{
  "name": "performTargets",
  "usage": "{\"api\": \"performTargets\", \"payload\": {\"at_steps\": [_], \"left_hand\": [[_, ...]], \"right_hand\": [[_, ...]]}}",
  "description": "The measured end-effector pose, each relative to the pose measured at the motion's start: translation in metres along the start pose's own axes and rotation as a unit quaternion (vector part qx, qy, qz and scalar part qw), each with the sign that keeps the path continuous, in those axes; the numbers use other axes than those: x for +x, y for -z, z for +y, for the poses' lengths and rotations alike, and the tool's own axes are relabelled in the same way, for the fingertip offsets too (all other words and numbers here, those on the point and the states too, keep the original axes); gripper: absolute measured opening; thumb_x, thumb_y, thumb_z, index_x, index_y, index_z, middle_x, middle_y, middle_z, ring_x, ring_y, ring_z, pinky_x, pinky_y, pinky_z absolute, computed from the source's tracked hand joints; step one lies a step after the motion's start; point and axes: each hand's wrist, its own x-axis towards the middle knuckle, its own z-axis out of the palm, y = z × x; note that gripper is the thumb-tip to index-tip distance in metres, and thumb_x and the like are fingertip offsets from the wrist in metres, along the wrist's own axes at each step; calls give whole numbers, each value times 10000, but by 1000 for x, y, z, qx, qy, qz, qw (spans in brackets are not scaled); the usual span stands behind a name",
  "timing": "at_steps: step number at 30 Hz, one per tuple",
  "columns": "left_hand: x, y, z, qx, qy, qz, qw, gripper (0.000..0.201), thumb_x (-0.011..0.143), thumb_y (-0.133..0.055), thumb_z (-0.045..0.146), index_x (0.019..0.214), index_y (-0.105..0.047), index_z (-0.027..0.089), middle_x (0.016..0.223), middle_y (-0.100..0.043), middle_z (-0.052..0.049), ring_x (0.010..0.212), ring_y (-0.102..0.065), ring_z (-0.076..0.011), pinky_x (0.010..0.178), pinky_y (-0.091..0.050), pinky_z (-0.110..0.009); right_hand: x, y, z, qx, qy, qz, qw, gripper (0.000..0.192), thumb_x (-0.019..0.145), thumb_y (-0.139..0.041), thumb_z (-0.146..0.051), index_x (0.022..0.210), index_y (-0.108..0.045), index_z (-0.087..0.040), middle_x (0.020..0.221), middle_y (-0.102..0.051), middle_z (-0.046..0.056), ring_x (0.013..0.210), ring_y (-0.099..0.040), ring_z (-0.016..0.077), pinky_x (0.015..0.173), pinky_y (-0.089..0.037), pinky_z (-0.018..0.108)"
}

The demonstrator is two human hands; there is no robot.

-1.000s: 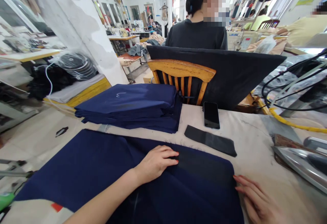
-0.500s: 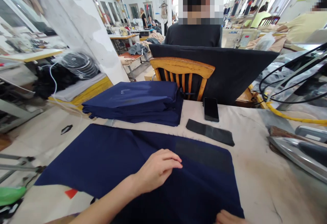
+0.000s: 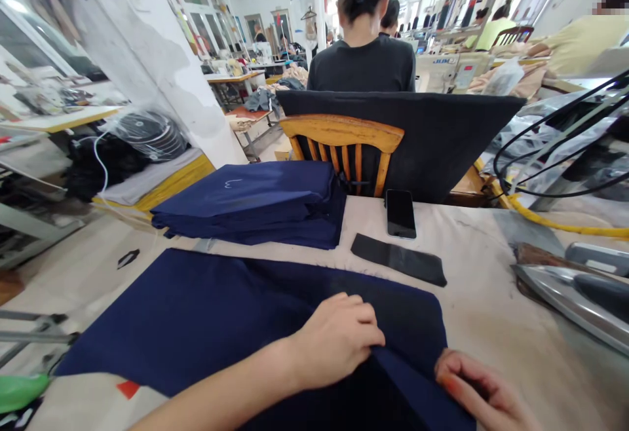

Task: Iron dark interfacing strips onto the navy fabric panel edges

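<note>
A navy fabric piece (image 3: pixel 211 313) lies spread across the cloth-covered table in front of me. My left hand (image 3: pixel 344 333) is closed on the fabric near its middle, pinching up a fold. At the right edge of the same piece, my right hand (image 3: pixel 476 385) has thumb and fingers pinched on the cloth. A darker patch shows along the fabric's upper right part. Just beyond the far edge lies a black strip (image 3: pixel 399 259). Behind it rests a phone (image 3: pixel 400 213), screen up.
A stack of folded navy fabric (image 3: pixel 246 195) with a chalk mark sits at the far left. An iron (image 3: pixel 580 300) rests on the right, near black cables and a yellow hose (image 3: pixel 565 223). A wooden chair (image 3: pixel 344 131) and a seated person (image 3: pixel 361 64) are beyond the table.
My left hand has moved right and closed on the fabric, raising a fold. My right hand has come up along the right edge. The view has shifted slightly.
</note>
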Motion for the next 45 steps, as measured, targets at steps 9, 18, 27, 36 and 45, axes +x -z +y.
{"api": "performTargets", "payload": {"at_steps": [9, 18, 27, 36, 45], "left_hand": [[109, -24, -43, 53, -1, 61, 997, 107, 896, -572, 270, 901, -658, 207, 884, -607, 0, 842, -556, -167, 710, -425, -283], [201, -51, -47, -5, 94, 106, 990, 215, 886, -539, 315, 937, -660, 145, 985, -562, -75, 951, -520, -232, 807, -482, -347], [218, -59, -65, -111, 72, 92, 987, 90, 824, -620, 237, 802, -707, 223, 895, -594, -13, 874, -532, -174, 835, -443, -280], [188, -26, -77, -252, 136, 218, 933, 185, 951, -375, 230, 875, -530, 165, 772, -557, 2, 714, -538, -123, 667, -437, -215], [2, 84, -84, -276, 197, 269, 901, 241, 920, -463, 379, 800, -502, 174, 681, -452, 32, 587, -398, -90, 547, -320, -173]], "right_hand": [[54, 62, 49, -12, -21, 206, 978, 443, 764, -538, -622, 788, -635, -191, 657, -597, 24, 570, -524, 152, 492, -431, 237], [88, 77, 40, -115, 39, 232, 965, 392, 809, -509, -554, 937, -627, -203, 860, -631, 45, 675, -572, 161, 575, -469, 257], [87, 58, 39, -330, 183, 208, 902, 277, 924, -423, -368, 1098, -606, -253, 983, -542, 54, 926, -539, 180, 788, -471, 325], [86, 58, 48, -407, 198, 209, 867, 330, 932, -412, -361, 1161, -591, -205, 980, -555, 75, 949, -519, 215, 821, -473, 377], [86, 59, 45, -401, 191, 212, 871, 344, 923, -401, -370, 1103, -638, -196, 971, -574, 77, 949, -535, 223, 833, -476, 389]]}}
